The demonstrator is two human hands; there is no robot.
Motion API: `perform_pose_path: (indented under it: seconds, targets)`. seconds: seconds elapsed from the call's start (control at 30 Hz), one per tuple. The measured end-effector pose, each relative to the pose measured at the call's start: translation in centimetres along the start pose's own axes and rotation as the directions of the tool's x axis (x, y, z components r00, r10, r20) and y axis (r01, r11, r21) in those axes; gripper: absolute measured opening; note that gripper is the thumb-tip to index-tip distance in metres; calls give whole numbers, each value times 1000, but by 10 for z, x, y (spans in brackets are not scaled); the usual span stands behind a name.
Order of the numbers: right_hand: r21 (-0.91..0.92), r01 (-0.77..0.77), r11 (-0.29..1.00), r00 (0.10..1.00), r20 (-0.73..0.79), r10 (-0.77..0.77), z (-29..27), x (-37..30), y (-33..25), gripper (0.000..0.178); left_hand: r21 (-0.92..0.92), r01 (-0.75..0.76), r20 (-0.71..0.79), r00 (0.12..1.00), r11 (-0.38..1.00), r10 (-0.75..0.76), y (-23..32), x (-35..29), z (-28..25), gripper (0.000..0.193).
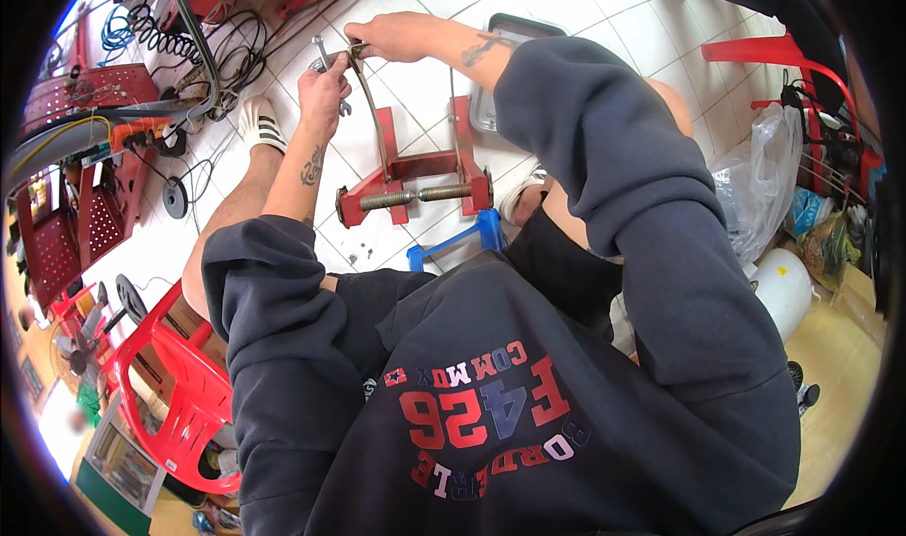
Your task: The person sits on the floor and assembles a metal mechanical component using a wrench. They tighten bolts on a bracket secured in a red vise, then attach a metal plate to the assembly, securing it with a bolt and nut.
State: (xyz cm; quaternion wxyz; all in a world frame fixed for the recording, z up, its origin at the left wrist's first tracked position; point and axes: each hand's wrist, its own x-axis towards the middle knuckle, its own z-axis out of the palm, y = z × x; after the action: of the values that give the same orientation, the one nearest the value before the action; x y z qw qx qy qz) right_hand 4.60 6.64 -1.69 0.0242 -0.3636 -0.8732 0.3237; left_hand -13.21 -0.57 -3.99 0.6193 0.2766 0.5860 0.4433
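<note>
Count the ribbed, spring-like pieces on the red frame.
2, along the near end of the red frame: left ribbed piece and right ribbed piece. Others may be hidden underneath.

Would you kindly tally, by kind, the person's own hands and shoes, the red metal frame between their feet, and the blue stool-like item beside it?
Hands: 2 (left hand, right hand)
Shoes: 2 (left shoe, right shoe)
Red metal frame: 1
Blue stool-like item, partly hidden: 1
Total: 6
</note>
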Motion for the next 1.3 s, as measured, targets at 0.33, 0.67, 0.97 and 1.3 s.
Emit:
perform_pose_path:
  seconds: [0.33, 0.67, 0.97, 1.3]
  targets:
    - [-60, 25, 998, 1000, 13, -25, -4, -4, -7, 32, 54, 22, -77, 997, 998, -17, -3, 15, 8, 36]
    - [-55, -29, 998, 997, 64, 32, -7, -1, -6, 30, -25, 34, 37, 999, 999, -33, 4, 1, -3, 23]
    - [-69, 47, 996, 998, -28, -49, 0, -2, -1, 27, 177, 59, -63, 997, 982, -48, -1, 7, 11, 39]
    - [-49, -34, 998, 998, 50, 37, -9, -5, -9, 30, -2, 11, -32, 999, 1000, -11, -2, 7, 6, 31]
